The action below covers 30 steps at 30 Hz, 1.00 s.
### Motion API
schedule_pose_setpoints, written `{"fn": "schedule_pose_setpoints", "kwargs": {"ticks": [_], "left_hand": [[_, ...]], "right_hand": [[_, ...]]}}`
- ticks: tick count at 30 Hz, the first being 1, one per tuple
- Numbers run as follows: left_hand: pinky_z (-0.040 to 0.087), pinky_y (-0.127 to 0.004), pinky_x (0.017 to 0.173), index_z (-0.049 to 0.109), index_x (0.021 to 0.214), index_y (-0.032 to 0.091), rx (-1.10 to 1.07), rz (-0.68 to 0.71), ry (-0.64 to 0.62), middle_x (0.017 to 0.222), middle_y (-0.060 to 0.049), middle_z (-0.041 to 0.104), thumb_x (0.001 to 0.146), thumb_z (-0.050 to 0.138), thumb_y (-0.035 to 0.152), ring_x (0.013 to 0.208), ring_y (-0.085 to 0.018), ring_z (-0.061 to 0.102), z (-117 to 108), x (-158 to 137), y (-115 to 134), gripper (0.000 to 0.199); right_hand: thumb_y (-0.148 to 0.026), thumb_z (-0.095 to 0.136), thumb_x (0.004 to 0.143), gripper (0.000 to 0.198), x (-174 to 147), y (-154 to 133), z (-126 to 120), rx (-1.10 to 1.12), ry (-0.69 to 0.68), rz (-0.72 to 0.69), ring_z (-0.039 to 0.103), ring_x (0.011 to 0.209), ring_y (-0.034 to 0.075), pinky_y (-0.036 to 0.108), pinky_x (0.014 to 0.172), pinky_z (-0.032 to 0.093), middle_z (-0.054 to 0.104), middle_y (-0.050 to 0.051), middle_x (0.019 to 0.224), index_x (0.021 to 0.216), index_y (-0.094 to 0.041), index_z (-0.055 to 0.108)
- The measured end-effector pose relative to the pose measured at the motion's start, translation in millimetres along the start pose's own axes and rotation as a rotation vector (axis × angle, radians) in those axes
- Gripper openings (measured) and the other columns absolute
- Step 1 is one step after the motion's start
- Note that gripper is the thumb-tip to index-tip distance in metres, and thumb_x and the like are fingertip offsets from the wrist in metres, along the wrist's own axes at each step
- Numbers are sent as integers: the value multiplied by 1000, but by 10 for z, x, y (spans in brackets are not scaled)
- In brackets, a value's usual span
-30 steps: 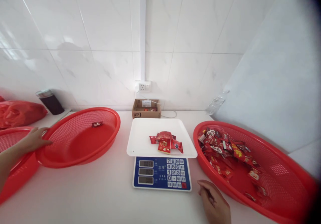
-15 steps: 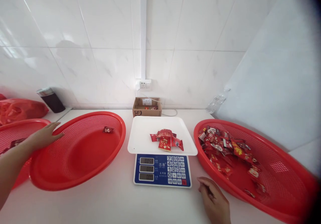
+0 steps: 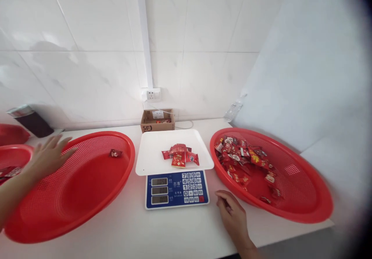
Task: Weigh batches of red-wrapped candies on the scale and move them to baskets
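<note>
My left hand, fingers spread and holding nothing, hovers over the left rim of a large red plastic basket. One small red-wrapped sweet lies in that basket near its right wall. My right hand rests curled on the white table, beside the lower right corner of a digital scale. Its fingers hide whatever may be in them. Several red-wrapped packets are heaped on the scale's white pan. To the right, another red basket holds many red packets.
A third red basket is partly in view at the far left, with packets inside. Behind it stands a dark bottle. A small cardboard box sits behind the scale, below a wall socket. Tiled wall closes off the back.
The view has swung to the right, so the baskets and scale appear further left. My left hand has shifted rightward over its basket, fingers wider apart. My right hand stays curled beside the scale.
</note>
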<state>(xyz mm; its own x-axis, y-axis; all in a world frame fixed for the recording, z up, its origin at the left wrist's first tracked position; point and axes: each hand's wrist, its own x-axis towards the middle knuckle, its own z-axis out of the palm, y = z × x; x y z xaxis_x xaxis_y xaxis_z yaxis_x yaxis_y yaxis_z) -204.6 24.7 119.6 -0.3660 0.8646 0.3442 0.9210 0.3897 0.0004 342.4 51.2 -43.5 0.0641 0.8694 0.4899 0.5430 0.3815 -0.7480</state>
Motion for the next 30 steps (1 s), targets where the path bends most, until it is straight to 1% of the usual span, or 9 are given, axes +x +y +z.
{"fn": "schedule_pose_setpoints", "kwargs": {"ticks": [2, 7, 10, 12, 15, 18, 20, 24, 30], "left_hand": [[21, -43, 109, 42, 125, 12, -111, 141, 1, 144, -12, 32, 87, 18, 55, 136, -25, 22, -78, -9, 545, 63], [27, -41, 109, 31, 137, 22, -484, 459, -275, 148, -8, 29, 86, 29, 59, 137, -23, 23, -116, -218, 1943, 63], [23, -43, 112, 22, 141, 25, -566, 703, -360, 151, -8, 23, 81, 35, 64, 140, -24, 15, -8, -310, 2576, 73], [21, -45, 112, 18, 143, 25, -526, 803, -373, 152, -10, 19, 75, 41, 69, 140, -27, 12, 82, -317, 2862, 85], [29, -48, 106, 19, 143, 22, -396, 854, -355, 150, -15, 22, 73, 41, 71, 136, -32, 23, 183, -276, 3105, 88], [41, -46, 93, 37, 134, 23, -332, 856, -319, 134, -15, 44, 80, 37, 64, 118, -32, 46, 216, -231, 3202, 68], [44, -45, 87, 49, 124, 24, -304, 866, -292, 119, -13, 54, 83, 36, 58, 105, -29, 54, 214, -210, 3238, 54], [45, -39, 80, 58, 110, 21, -244, 863, -248, 104, -10, 60, 90, 33, 42, 93, -24, 57, 220, -166, 3308, 39], [45, -33, 77, 60, 100, 19, -231, 776, -147, 100, -8, 61, 93, 27, 32, 86, -19, 60, 107, -46, 3231, 36]], "right_hand": [[-28, 49, 80, 19, 2, 1, 4, 12, -5, -6, 63, 65, 16, 24, 56, 52, 68, 7, 79, 80, -20, 66], [-26, 50, 80, 17, -1, 5, 0, 27, -6, -26, 62, 65, 15, 23, 57, 51, 67, 6, 79, 81, -19, 66], [-27, 50, 80, 18, -10, 9, -2, 29, -7, -12, 62, 65, 15, 23, 56, 51, 67, 6, 79, 81, -19, 66], [-27, 50, 80, 17, -16, 12, -3, 32, -10, -7, 62, 65, 15, 23, 56, 50, 67, 6, 79, 81, -19, 66], [-25, 50, 80, 16, -15, 11, -3, 44, -15, -27, 62, 66, 15, 23, 57, 51, 67, 6, 79, 81, -19, 65], [-24, 50, 80, 16, -2, 1, -6, 57, -22, -43, 62, 67, 15, 23, 59, 51, 67, 6, 79, 81, -19, 65], [-23, 49, 80, 16, 5, -5, -8, 58, -24, -45, 62, 66, 15, 23, 59, 51, 67, 6, 79, 80, -19, 65], [-24, 49, 79, 17, 10, -8, -3, 59, -22, -34, 62, 65, 15, 24, 59, 52, 67, 7, 78, 80, -19, 65], [-26, 50, 79, 16, 8, -13, -8, 68, -18, -13, 61, 63, 15, 24, 57, 51, 67, 6, 76, 79, -20, 65]]}}
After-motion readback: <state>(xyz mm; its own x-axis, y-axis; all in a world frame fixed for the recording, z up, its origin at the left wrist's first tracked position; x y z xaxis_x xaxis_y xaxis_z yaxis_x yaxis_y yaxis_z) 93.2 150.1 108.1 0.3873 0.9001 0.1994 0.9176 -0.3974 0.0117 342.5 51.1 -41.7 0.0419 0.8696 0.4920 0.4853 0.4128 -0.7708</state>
